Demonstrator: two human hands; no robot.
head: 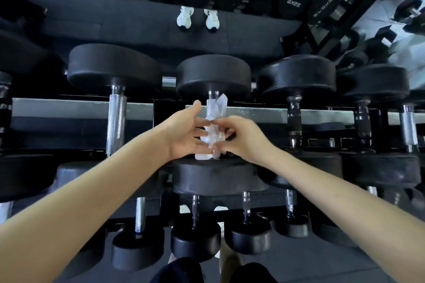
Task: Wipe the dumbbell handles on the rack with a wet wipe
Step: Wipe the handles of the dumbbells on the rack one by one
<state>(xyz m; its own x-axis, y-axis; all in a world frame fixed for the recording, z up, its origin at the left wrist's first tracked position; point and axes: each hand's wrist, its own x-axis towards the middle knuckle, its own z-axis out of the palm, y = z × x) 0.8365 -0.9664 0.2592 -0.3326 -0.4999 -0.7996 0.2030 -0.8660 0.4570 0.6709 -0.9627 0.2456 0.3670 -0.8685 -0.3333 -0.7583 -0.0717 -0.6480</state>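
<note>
A black dumbbell (213, 76) lies on the rack's upper row in the middle, its steel handle (212, 104) pointing toward me. A white wet wipe (217, 110) is draped along that handle, its top corner sticking up near the far weight. My left hand (187, 132) reaches in from the left with straight fingers touching the wipe. From the right, my right hand (241, 136) pinches the wipe against the handle with curled fingers.
More dumbbells flank it: a knurled steel handle (116, 119) to the left, black-gripped handles (294, 119) to the right. Smaller dumbbells (195, 243) sit on the lower row. A mirror behind reflects heavy weights and white shoes (197, 17).
</note>
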